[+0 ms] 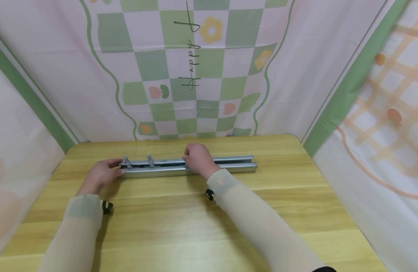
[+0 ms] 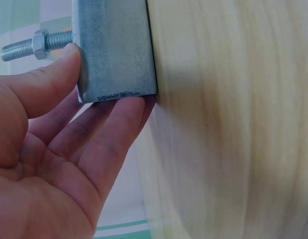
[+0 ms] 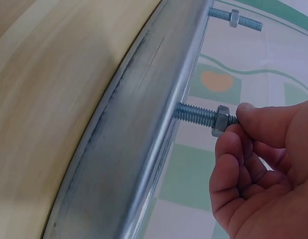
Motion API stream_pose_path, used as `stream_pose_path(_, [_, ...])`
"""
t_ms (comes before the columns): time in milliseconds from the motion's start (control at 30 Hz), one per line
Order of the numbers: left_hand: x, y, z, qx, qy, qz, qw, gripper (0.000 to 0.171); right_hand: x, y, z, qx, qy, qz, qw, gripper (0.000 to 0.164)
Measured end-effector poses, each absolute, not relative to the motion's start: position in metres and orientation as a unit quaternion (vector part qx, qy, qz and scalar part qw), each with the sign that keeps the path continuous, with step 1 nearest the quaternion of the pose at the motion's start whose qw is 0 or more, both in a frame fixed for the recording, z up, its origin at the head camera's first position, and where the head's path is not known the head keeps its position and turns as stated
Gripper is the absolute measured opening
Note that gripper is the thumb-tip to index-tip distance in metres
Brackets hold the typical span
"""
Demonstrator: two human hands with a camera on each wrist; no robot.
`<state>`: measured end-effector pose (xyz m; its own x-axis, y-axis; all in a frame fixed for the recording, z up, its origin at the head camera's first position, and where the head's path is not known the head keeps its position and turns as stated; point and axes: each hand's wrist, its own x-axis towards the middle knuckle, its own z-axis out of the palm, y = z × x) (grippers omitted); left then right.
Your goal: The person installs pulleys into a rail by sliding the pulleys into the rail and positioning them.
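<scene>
A long grey metal strut channel (image 1: 226, 169) lies across the table with its slotted side up. At its left end my left hand (image 1: 99, 174) grips it, thumb on the top edge beside an upright bolt (image 2: 17, 50) and fingers (image 2: 116, 122) against the end. Over the middle of the channel is my right hand (image 1: 199, 159). In the right wrist view its thumb and forefinger pinch the tip of a threaded bolt (image 3: 193, 114), right by the hex nut (image 3: 222, 120) on it. Farther left, another bolt with a nut (image 1: 150, 161) stands up from the slot.
The wooden table (image 1: 154, 223) extends in front of the channel and to its right. Behind it hangs a checked green and white cloth (image 1: 209, 87), with more patterned cloth (image 1: 392, 113) along the sides. Dark wrist mounts (image 1: 107, 207) sit under both sleeves.
</scene>
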<state>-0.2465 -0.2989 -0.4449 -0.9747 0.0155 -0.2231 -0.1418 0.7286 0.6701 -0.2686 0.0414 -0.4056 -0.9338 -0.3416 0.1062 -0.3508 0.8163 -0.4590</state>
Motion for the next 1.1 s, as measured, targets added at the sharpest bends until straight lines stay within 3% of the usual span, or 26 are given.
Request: stream_pose_path(1100, [-0.247, -0.300, -0.443, -0.045, 0.924, 0.362, 0.113, 0.063, -0.268, -0.002, -0.415, 0.182, -0.949, 0.256, 0.023, 0.013])
